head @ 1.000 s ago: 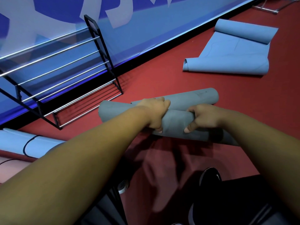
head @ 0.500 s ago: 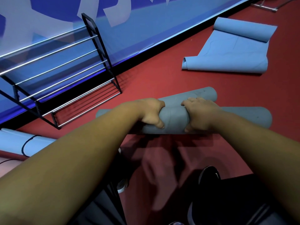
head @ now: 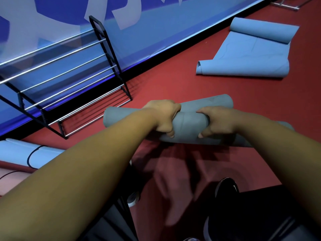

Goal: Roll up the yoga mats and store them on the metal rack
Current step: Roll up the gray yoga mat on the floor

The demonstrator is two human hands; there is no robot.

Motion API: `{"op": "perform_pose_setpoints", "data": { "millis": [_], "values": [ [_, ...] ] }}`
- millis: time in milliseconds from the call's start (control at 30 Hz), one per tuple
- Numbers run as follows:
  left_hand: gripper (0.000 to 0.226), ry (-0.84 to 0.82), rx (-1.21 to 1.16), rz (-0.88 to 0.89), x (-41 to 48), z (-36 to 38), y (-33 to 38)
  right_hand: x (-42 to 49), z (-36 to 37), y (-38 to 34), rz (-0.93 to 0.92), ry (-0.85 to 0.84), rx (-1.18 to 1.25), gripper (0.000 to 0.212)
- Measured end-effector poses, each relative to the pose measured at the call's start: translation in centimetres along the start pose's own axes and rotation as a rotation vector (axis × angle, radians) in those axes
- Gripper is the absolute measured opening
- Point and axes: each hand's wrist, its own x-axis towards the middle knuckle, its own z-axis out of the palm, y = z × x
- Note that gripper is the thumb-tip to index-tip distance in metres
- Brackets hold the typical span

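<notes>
A grey-blue yoga mat (head: pixel 187 126) is rolled unevenly, its two ends fanning apart, and hangs above the red floor. My left hand (head: pixel 165 117) grips the roll from above at its middle left. My right hand (head: pixel 217 121) grips it just to the right, fingers curled under. The black metal rack (head: pixel 73 87) with silver bars stands at the left against the blue wall, its shelves bare. A light blue yoga mat (head: pixel 250 54) lies half unrolled on the floor at the back right.
A rolled light blue mat (head: pixel 26 153) with a black strap and a pink mat (head: pixel 10 180) lie on the floor below the rack at the left edge. My black shoes (head: pixel 225 188) are near the bottom. A metal frame (head: pixel 286 5) sits at the top right.
Both hands stay on the grey-blue mat. The roll has been twisted and squeezed tighter between them, and its ends have shifted; my hands have moved slightly apart since half a second ago.
</notes>
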Motion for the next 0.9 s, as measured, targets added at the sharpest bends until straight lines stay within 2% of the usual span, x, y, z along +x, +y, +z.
{"op": "perform_pose_setpoints", "data": {
  "millis": [100, 167, 300, 433, 500, 633, 700, 800, 900],
  "values": [
    [0.069, -0.055, -0.089, -0.06, 0.0, -0.1, -0.8, 0.1, 0.5, 0.6, -0.016, 0.076, -0.143, 0.134],
    [0.069, -0.09, -0.161, -0.082, 0.0, -0.1, -1.3, 0.1, 0.8, 0.8, -0.027, 0.127, -0.212, 0.139],
    [0.067, -0.115, -0.197, -0.082, 0.1, -0.4, -1.7, 0.2, 0.8, 0.7, -0.035, 0.184, -0.215, 0.125],
    [0.07, -0.098, -0.153, -0.074, -0.1, -0.1, -1.2, 0.4, 0.2, 0.6, 0.009, 0.143, -0.187, 0.119],
    [0.078, -0.063, -0.071, -0.063, -0.2, 0.2, -0.9, 0.5, 0.1, 0.7, 0.026, 0.11, -0.162, 0.121],
    [0.116, -0.095, 0.136, -0.121, -0.5, 1.0, 0.5, 0.5, 0.0, 0.7, 0.054, 0.085, -0.109, 0.118],
    [0.108, -0.048, 0.151, -0.15, -0.5, 1.5, 1.1, 0.5, 0.0, 0.5, 0.063, 0.092, -0.114, 0.116],
    [0.075, 0.061, 0.061, -0.13, -0.3, 1.6, 1.0, 0.5, 0.0, 0.3, 0.083, 0.109, -0.128, 0.113],
    [0.06, 0.079, -0.027, -0.129, -0.1, 1.4, 0.2, 0.5, 0.6, 0.4, 0.075, 0.168, -0.176, 0.117]
  ]
}}
